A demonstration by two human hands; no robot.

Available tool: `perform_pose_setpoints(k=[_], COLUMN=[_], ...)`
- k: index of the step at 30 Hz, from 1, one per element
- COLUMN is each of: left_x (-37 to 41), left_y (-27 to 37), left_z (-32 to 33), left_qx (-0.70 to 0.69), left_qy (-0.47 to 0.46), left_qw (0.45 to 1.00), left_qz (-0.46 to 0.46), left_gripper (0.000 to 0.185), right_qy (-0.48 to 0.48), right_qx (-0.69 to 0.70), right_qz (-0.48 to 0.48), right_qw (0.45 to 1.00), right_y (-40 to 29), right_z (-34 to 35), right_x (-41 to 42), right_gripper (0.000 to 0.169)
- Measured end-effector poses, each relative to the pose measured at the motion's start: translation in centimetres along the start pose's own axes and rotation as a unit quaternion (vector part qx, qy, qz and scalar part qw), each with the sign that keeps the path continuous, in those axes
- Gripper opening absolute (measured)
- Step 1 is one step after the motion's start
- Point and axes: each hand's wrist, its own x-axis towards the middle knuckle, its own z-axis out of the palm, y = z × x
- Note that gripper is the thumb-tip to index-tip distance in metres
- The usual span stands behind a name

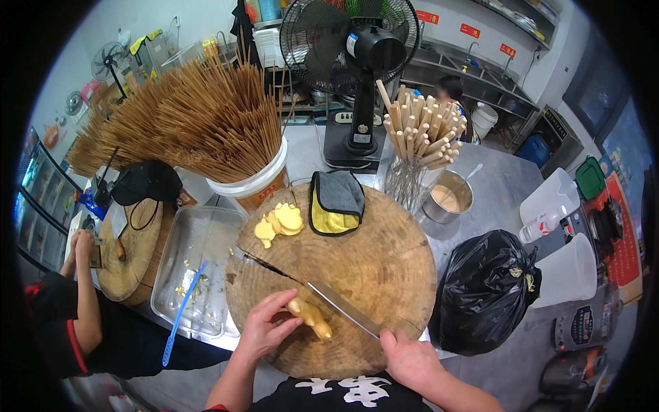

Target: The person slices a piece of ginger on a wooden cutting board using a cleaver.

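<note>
A piece of peeled ginger root [312,318] lies on the round wooden chopping block [381,247]. My left hand [271,322] holds its upper left end between thumb and fingers. In my right hand [409,355] is a kitchen knife [344,310], gripped by the handle, which the fingers mostly hide. Its blade points up and left, beside the ginger and apart from it. Toward the far left of the block sits a small heap of ginger slices [280,222]. A folded grey and yellow cloth [337,203] rests at the block's far edge.
Left of the block is a clear plastic tray [193,242] with scraps and a blue plastic strip [183,314]. A bucket [252,188] of skewers stands behind. Rightward are a metal pot [449,198] and a tied black bag [486,293]. A co-worker's hands [82,244] are at far left.
</note>
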Motion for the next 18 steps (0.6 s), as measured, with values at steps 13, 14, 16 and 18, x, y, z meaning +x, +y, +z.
perform_pose_setpoints(k=[13, 14, 16, 18], left_x=[-3.8, -4.3, -5.2, -5.5], left_y=[-3.5, -3.9, -5.0, -4.4], left_z=[-1.3, -1.6, -1.4, -1.4], left_qx=[-0.052, 0.011, 0.099, 0.203], left_qy=[0.021, 0.025, 0.062, 0.07], left_qw=[0.998, 1.0, 0.992, 0.974], left_qz=[-0.005, 0.015, 0.042, 0.076], left_gripper=[0.038, 0.039, 0.043, 0.043], right_qy=[-0.039, -0.04, -0.049, -0.057], right_qx=[-0.001, -0.002, -0.007, -0.009], right_qz=[0.015, 0.017, 0.028, 0.036], right_qw=[0.999, 0.999, 0.998, 0.998], right_y=[-0.4, -0.5, -0.5, -0.7], right_z=[-0.3, -0.2, -0.2, -0.2], right_x=[0.0, 0.0, 0.1, 0.1], right_gripper=[0.022, 0.023, 0.025, 0.026])
